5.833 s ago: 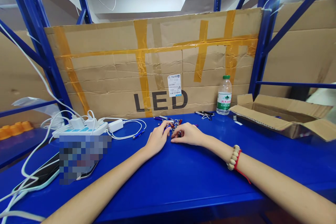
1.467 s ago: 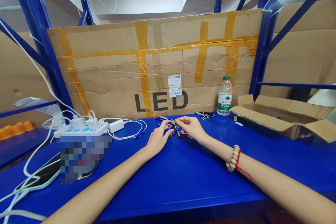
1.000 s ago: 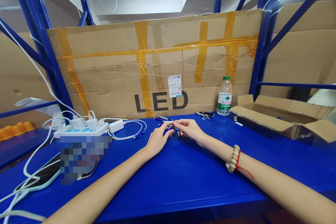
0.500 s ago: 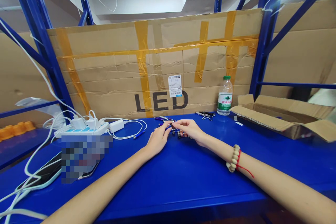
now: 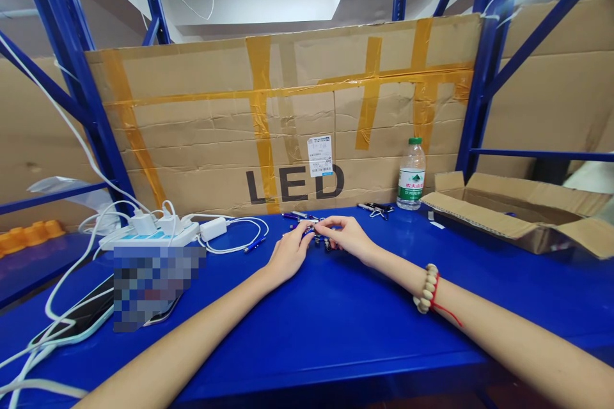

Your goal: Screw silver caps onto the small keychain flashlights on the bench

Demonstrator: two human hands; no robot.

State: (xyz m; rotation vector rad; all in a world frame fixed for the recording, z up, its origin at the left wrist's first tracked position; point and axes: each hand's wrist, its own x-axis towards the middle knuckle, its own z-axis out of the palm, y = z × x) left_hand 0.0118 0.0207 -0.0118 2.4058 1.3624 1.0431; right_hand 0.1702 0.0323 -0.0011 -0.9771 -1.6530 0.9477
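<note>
Over the middle of the blue table (image 5: 307, 319), my left hand (image 5: 290, 250) and my right hand (image 5: 349, 238) meet at the fingertips. Both are closed in a pinch around something too small to make out. Several small dark pieces (image 5: 328, 245) lie under and beside the fingers of my right hand, partly covered by it. Just behind the hands are several pens (image 5: 296, 215), blue and silver. A beaded bracelet with a red cord (image 5: 426, 289) is on my right wrist.
A white power strip (image 5: 118, 239) with plugs and cables stands at left, near a phone (image 5: 77, 319). A blue pen (image 5: 254, 245) lies beside a white cable. Black clips and pens (image 5: 378, 210), a water bottle (image 5: 411, 179) and an open cardboard box (image 5: 508, 223) are back right.
The fingertips have shifted slightly against each other, and the dark bit seen between them half a second ago shows less now. The arms have hardly moved.
</note>
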